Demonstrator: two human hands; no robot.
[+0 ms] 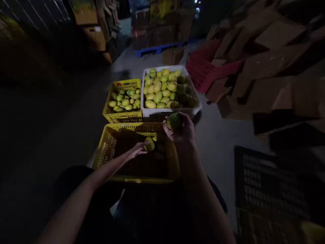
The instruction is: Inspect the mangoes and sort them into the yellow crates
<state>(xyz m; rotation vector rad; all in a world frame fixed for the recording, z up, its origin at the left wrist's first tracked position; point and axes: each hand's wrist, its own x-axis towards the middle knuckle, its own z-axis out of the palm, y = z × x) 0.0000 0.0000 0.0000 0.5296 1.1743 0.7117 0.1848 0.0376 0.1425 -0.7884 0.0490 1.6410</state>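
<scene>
My left hand (138, 149) grips a yellow-green fruit (149, 144) over the near yellow crate (134, 180). A darker green fruit (174, 122) rests in my right hand (184, 131), fingers curled round it, above that crate's right back corner. Several fruits lie dimly lit in the right part of the near crate. Behind it stands a white crate (171, 111) heaped with yellow and green fruits (157, 97). Left of the white crate, a smaller-looking yellow crate (122, 118) holds several greener fruits (125, 102).
Flattened cardboard (269, 84) is piled at the right, beside a red crate (203, 69). A dark slatted crate (261, 179) sits at the lower right. Farther back are a blue pallet (157, 49) and stacked cardboard boxes (95, 36).
</scene>
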